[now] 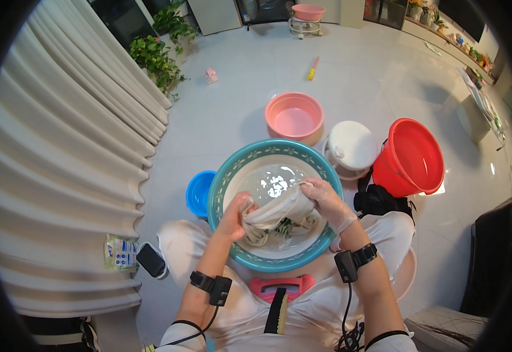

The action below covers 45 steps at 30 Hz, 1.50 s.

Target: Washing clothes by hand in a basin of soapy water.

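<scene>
My left hand (237, 216) and my right hand (326, 202) each grip one end of a wet white cloth (276, 210), possibly a garment, stretched between them. A dark green pattern shows on its lower part, which hangs into the water. Both hands are closed around bunched fabric. Something like a thin clear glove covers my right hand and wrist. Beneath the cloth is a large basin with a teal, flower-patterned rim (220, 176) and a white inside. Water in it reflects bright light. The basin stands in front of me, between my knees.
Around the basin stand a blue bowl (198, 192), a pink basin (294, 115), a white round-topped stool (351, 146) and a red bucket (411, 158). A phone (151, 260) and a wipes pack (121, 253) lie left. A brush (277, 311) and pink washboard (262, 288) are nearest me.
</scene>
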Tool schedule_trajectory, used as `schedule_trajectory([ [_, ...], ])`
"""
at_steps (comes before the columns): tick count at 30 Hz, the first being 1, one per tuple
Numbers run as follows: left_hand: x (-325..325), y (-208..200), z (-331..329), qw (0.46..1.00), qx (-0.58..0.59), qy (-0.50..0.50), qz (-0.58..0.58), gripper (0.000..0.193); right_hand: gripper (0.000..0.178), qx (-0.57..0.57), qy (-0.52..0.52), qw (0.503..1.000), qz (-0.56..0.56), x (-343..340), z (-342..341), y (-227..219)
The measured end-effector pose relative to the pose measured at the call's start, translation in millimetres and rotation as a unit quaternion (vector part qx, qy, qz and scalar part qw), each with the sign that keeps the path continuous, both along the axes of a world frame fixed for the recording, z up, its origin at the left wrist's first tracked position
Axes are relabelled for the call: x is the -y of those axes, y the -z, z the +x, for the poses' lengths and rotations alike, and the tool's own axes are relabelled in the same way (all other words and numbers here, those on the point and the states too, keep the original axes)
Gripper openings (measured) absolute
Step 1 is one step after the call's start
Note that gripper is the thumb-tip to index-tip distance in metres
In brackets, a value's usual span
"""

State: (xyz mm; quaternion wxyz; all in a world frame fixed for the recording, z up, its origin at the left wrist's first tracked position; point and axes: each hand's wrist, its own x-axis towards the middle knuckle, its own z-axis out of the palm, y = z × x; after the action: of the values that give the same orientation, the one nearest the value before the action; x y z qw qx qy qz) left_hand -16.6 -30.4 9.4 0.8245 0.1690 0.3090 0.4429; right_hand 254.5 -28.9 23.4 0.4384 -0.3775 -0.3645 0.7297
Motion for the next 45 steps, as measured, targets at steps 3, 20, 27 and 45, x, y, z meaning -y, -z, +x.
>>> schedule_trajectory([
  [3, 3, -27, 22, 0.986, -0.138, 0.094, 0.029, 0.032, 0.023, -0.009, 0.024, 1.000, -0.016, 0, -8, -8],
  [20, 2, -16, 18, 0.971, -0.201, 0.087, 0.092, 0.015, 0.025, -0.035, 0.061, 0.994, -0.086, -13, -18, -1],
  [27, 3, -14, 20, 0.969, -0.216, 0.058, 0.104, 0.012, 0.025, -0.006, 0.056, 0.995, -0.087, -14, -21, 2],
  [45, 4, -13, 19, 0.964, -0.224, 0.055, 0.130, 0.009, 0.029, 0.009, 0.070, 0.993, -0.093, -11, -24, -3],
])
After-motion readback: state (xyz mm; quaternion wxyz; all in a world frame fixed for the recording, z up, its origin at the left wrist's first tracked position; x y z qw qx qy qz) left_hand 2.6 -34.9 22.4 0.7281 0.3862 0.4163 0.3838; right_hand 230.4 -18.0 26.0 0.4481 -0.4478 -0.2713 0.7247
